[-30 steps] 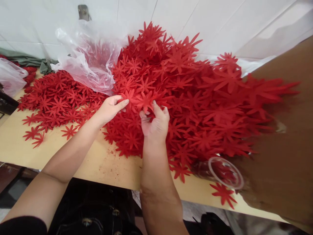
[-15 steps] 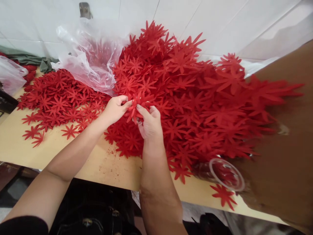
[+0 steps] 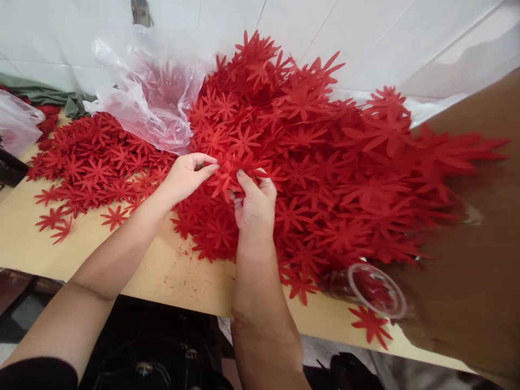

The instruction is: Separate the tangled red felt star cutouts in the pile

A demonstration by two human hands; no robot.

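**Two hands pinching one red flower cutout**

We are pinching a red flower cutout (image 3: pixel 227 176) between both grips at the near left edge of the big red pile (image 3: pixel 325 162) on the tabletop (image 3: pixel 179 271). Our left hand (image 3: pixel 187 176) is nipping its left petals, our right hand (image 3: pixel 254 203) is gripping from below. A clear plastic bag (image 3: pixel 150 92) is lying just beyond.

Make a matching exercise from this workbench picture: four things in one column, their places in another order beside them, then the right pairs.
Things:
1. clear plastic bag
2. clear cup
3. cardboard box
4. right hand

Places:
A. far right of the table
B. lying on its side near the front edge
C. at the back, left of the big red pile
D. at the near edge of the big red pile, pinching a red flower cutout

Pairs: 1-C, 2-B, 3-A, 4-D
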